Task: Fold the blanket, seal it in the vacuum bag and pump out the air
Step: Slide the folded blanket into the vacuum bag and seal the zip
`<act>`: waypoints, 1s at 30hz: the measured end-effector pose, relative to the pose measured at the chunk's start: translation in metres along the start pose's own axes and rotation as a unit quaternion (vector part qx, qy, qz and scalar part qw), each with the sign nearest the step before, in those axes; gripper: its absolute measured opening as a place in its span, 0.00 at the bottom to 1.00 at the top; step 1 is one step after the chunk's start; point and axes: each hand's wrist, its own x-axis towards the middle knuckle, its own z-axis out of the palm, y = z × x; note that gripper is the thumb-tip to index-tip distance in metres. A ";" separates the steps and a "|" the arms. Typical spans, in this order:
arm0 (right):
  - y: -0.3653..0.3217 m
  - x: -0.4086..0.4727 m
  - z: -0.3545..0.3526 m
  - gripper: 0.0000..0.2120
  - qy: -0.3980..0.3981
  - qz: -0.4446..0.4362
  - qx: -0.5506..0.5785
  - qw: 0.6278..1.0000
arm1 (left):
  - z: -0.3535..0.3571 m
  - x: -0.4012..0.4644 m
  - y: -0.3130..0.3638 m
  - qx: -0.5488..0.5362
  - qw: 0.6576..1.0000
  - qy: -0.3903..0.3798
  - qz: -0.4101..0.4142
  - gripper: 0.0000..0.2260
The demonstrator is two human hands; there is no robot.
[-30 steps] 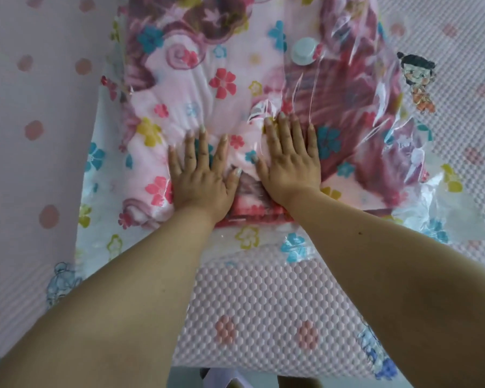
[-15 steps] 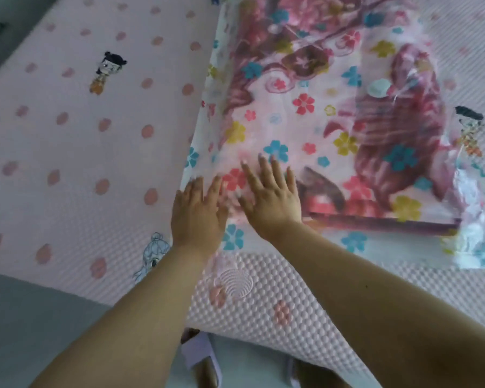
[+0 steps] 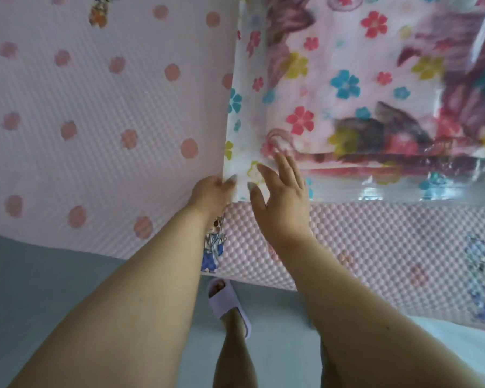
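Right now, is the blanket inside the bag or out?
Inside: the folded blanket lies under the bag's clear printed film.

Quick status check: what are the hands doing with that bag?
Left hand pinching vacuum bag corner. Right hand open beside it. Blanket inside. Nothing in the way.

both bare forearms stretched forward from the bottom edge, nearly side by side. left hand knuckles up, fingers curled at the tips and pinching a thin edge. right hand just beside it, turned thumb-side up, fingers straight and loosely spread, pointing forward, thumb angled out toward the left hand. one bare lower leg visible below between the arms.
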 end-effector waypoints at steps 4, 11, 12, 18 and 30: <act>-0.030 -0.034 0.015 0.05 0.043 0.201 0.127 0.970 | -0.005 -0.006 -0.008 -0.070 0.997 -0.022 0.007 0.14; -0.037 -0.011 0.046 0.18 -0.130 0.517 0.424 0.732 | 0.000 -0.008 -0.009 -0.009 0.999 -0.024 0.042 0.15; -0.037 -0.008 0.049 0.19 -0.126 0.523 0.428 0.726 | 0.002 -0.008 -0.011 -0.007 0.999 -0.022 0.041 0.15; -0.046 0.000 0.063 0.11 -0.044 0.601 0.516 0.609 | 0.006 -0.009 -0.021 -0.026 0.999 0.007 0.038 0.14; -0.045 0.009 0.076 0.09 -0.031 0.637 0.535 0.554 | 0.012 -0.003 -0.032 -0.105 0.994 0.013 0.011 0.13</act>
